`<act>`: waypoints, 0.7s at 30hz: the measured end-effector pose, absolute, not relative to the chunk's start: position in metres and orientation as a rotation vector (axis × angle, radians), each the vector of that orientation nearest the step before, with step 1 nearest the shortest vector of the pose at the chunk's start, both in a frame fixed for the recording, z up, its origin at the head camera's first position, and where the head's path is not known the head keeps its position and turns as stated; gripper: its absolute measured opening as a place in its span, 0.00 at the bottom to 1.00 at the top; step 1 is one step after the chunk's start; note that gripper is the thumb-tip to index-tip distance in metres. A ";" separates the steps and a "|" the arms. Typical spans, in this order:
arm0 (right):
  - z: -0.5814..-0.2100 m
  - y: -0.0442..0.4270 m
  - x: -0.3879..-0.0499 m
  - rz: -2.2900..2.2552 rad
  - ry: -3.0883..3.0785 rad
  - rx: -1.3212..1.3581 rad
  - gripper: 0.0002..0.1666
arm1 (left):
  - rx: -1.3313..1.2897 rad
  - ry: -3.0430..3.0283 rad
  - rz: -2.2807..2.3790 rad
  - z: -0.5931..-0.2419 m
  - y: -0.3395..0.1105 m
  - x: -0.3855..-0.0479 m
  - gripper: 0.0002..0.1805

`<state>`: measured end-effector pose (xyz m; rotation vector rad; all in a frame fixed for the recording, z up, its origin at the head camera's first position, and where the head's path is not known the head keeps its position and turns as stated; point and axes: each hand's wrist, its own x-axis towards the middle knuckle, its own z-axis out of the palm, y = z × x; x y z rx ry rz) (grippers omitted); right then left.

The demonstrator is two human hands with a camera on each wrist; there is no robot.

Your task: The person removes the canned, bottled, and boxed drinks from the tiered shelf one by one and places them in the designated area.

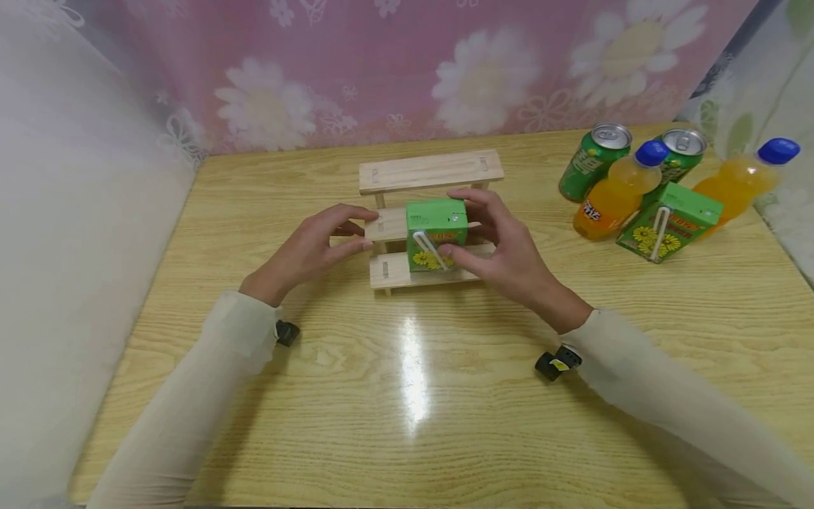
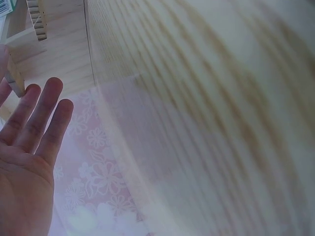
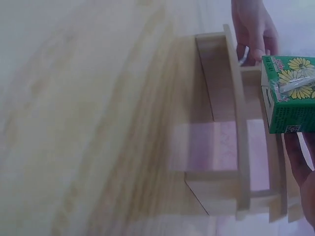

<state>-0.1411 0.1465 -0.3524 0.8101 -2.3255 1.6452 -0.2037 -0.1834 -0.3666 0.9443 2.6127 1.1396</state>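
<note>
My right hand (image 1: pixel 511 251) grips a green juice carton (image 1: pixel 436 220) with yellow flowers and a white straw on its front. Thumb in front, fingers behind, it holds the box upright over the middle and lower steps of a small three-step wooden rack (image 1: pixel 432 170). Whether the carton's base touches a step is hidden. At the rack's left side my left hand (image 1: pixel 308 247) pinches the end of the middle step between thumb and index finger. Its other fingers (image 2: pixel 49 98) stretch out in the left wrist view. The carton (image 3: pixel 293 93) also shows beside the rack (image 3: pixel 238 113) in the right wrist view.
To the right on the wooden table (image 1: pixel 318 410) stand a second juice carton (image 1: pixel 687 205), two orange soda bottles (image 1: pixel 613 194) with blue caps, and two green cans (image 1: pixel 588 170). A pink flowered cloth (image 1: pixel 369 78) hangs behind the table's far edge.
</note>
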 end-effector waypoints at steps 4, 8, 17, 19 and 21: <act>-0.348 0.156 -0.142 1.643 -2.306 0.781 0.46 | 0.941 2.615 1.136 -0.366 -0.183 -0.204 0.25; -0.343 0.164 -0.143 1.642 -2.285 0.750 0.46 | 0.937 2.607 1.146 -0.367 -0.183 -0.204 0.25; -0.335 0.178 -0.142 1.700 -2.232 0.637 0.45 | 0.943 2.592 1.170 -0.368 -0.184 -0.204 0.26; -0.334 0.180 -0.143 1.710 -2.214 0.616 0.45 | 0.941 2.592 1.171 -0.368 -0.184 -0.204 0.26; -0.335 0.181 -0.143 1.712 -2.196 0.599 0.45 | 0.936 2.593 1.170 -0.368 -0.184 -0.204 0.26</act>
